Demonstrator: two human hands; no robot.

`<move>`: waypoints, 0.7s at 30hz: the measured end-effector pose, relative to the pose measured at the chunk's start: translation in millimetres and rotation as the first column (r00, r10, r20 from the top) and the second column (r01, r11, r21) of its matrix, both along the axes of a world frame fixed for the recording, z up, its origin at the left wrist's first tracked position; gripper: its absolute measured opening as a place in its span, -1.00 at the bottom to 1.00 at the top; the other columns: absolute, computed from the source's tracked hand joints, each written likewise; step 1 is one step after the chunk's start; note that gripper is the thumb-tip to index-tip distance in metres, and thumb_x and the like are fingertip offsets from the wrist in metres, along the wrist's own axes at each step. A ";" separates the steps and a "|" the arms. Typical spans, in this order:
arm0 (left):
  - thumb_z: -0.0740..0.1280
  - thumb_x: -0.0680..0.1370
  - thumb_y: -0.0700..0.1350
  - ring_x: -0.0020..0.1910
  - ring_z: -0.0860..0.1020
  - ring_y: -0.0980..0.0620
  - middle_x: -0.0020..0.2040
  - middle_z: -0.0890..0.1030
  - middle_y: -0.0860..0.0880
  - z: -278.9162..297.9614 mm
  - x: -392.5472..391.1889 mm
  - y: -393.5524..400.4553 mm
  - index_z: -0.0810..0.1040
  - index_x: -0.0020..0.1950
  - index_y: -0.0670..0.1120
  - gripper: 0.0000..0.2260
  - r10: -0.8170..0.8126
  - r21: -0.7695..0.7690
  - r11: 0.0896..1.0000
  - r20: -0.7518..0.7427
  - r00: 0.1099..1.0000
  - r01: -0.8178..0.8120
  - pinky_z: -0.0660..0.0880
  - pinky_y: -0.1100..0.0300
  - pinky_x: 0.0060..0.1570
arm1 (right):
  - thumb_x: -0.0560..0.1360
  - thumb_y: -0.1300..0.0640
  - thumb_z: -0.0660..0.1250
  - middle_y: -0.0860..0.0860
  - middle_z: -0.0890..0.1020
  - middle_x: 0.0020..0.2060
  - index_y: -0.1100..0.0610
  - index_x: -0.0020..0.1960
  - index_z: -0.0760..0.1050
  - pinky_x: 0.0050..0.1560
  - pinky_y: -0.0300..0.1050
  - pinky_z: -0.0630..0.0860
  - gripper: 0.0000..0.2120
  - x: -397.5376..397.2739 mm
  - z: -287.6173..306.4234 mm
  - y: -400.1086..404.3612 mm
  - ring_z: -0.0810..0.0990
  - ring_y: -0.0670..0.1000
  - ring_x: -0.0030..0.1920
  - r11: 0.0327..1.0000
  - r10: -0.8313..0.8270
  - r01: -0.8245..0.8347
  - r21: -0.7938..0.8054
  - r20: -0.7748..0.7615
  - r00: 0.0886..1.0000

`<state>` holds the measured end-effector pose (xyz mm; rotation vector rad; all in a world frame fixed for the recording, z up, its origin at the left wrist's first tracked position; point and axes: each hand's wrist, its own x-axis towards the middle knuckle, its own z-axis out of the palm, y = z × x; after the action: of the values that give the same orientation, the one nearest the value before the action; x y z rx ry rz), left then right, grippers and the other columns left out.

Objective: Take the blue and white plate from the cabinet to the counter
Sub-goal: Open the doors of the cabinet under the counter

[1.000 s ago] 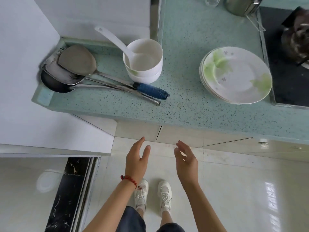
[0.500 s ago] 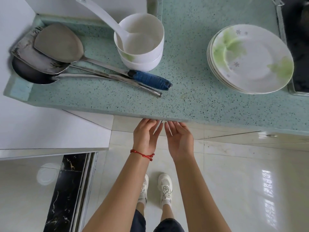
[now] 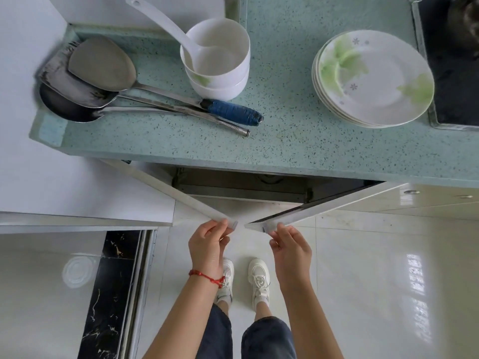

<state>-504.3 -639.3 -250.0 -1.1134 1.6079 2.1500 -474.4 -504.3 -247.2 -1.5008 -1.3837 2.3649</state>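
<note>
Under the green speckled counter (image 3: 285, 143) a cabinet (image 3: 241, 187) stands partly open. Its two white doors swing out toward me in a V. My left hand (image 3: 207, 244) grips the top corner of the left door (image 3: 176, 194). My right hand (image 3: 291, 246) grips the top corner of the right door (image 3: 329, 206). Inside the cabinet only a dark gap and a metal rail show. No blue and white plate is in sight.
On the counter lie several metal spatulas (image 3: 98, 73), one with a blue handle (image 3: 233, 112), stacked white bowls with a white ladle (image 3: 217, 63), and a stack of green-flowered plates (image 3: 373, 79). A black hob (image 3: 451, 73) is at the far right. Glossy floor tiles lie below.
Both hands reached up to the cabinet doors under the counter edge, took hold of them and pulled them open toward me.
</note>
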 end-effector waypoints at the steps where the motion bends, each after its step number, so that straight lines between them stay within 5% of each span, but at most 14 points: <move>1: 0.37 0.44 -0.24 -0.40 0.59 0.19 -0.46 0.65 0.09 -0.5 6.5 -4.9 0.58 -0.24 -0.10 -0.92 -0.012 -0.037 0.999 -0.005 1.000 0.012 0.51 0.35 -0.41 | 0.43 0.21 0.37 -0.02 0.57 -0.47 0.11 -0.38 0.50 -0.30 -0.26 0.47 -0.79 8.4 -0.7 0.9 0.50 -0.06 -0.36 0.999 0.011 -0.011 0.041 0.019 1.000; 6: 0.45 0.38 -0.21 -0.38 0.56 0.11 -0.44 0.64 0.04 -3.5 32.0 -25.8 0.59 -0.31 -0.06 -0.90 -0.052 -0.163 0.985 0.001 0.999 0.052 0.45 0.29 -0.42 | 0.39 0.15 0.42 -0.05 0.46 -0.54 0.18 -0.32 0.40 -0.45 -0.35 0.41 -0.77 42.7 -1.3 8.5 0.38 -0.12 -0.50 0.983 0.057 -0.069 0.169 0.075 0.996; 13: 0.44 0.38 -0.24 -0.56 0.45 0.24 -0.41 0.56 -0.09 -3.5 61.8 -52.0 0.55 -0.23 -0.27 -0.88 -0.092 -0.324 0.943 -0.016 0.996 0.082 0.39 0.38 -0.49 | 0.38 0.22 0.41 0.02 0.44 -0.48 0.20 -0.32 0.41 -0.31 -0.17 0.37 -0.80 71.9 2.5 21.4 0.34 -0.01 -0.42 0.964 0.106 -0.126 0.233 0.097 0.990; 21: 0.44 0.38 -0.22 -0.44 0.44 0.10 -0.43 0.53 -0.02 0.1 91.6 -85.2 0.50 -0.35 -0.14 -0.84 -0.080 -0.405 0.913 -0.055 0.995 0.051 0.37 0.26 -0.36 | 0.39 0.22 0.40 0.05 0.47 -0.43 0.19 -0.30 0.47 -0.29 -0.19 0.39 -0.86 112.7 6.6 46.0 0.35 0.00 -0.41 0.942 0.164 -0.184 0.281 0.091 0.982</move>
<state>-412.7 -724.5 -250.0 -1.0763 2.1581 1.8807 -361.7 -458.3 -240.5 -1.4403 -1.8548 2.0955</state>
